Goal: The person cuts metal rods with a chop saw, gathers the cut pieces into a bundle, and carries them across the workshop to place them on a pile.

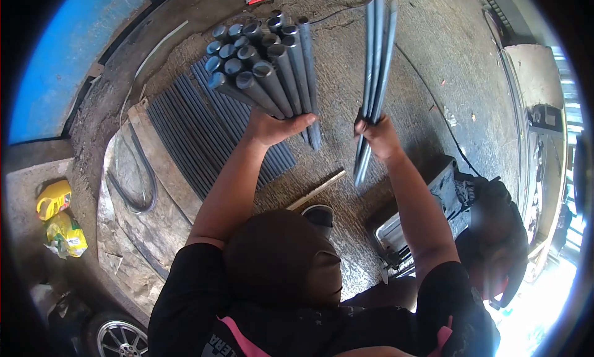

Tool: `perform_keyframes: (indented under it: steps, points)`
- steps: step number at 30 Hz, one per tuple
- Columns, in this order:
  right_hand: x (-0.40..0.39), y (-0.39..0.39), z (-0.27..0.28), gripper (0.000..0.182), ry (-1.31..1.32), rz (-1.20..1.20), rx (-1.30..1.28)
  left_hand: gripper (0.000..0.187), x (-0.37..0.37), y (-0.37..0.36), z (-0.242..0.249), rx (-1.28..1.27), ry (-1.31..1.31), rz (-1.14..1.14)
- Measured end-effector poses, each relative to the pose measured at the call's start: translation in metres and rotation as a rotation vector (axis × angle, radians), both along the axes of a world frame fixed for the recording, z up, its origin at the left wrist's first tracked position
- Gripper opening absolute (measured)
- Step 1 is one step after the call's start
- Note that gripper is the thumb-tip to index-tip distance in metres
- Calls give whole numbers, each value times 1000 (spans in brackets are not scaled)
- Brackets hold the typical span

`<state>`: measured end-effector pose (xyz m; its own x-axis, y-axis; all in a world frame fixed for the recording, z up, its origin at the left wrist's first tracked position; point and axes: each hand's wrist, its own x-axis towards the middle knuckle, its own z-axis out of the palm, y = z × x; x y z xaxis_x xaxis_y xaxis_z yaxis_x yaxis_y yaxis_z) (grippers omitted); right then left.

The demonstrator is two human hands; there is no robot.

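Observation:
A thick bundle of grey metal rods (281,78) rises from my left hand (276,128), whose fingers wrap around its lower part. The round ends of the bundle face up toward me. To the right, my right hand (380,137) grips several thinner-looking metal rods (375,66) near their lower part, held nearly upright and slightly blurred. The two lots are apart. Below my left forearm, more grey rods (185,134) lie side by side in rows on the ground, partly hidden by the arm and the bundle.
A wooden strip (317,190) lies by my shoe (320,217). A metal machine (427,202) stands to the right, with a person (495,233) beside it. Cables cross the concrete floor (433,60). At left are a bent hose (147,171), yellow containers (54,199) and a wheel (120,338).

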<state>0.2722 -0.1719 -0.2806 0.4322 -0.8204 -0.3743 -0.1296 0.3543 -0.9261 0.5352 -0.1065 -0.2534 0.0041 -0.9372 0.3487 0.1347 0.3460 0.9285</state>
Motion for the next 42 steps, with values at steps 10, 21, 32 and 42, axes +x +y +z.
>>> perform_keyframes:
  steps: [10, 21, 32, 42]
  points:
    - [60, -16, 17, 18, -390, 91, -291, 37, -3, -1, 12, 41, 75, 61]
    - [71, 25, 2, 86, -513, 169, -195, 51, -8, -9, 10, 93, 99, -33]
    - [46, 39, 45, 82, -397, 231, -171, 75, -46, 16, 31, 447, 628, -353]
    - [26, 51, 41, 49, -563, 228, -18, 72, -61, 14, 27, 70, -220, -70]
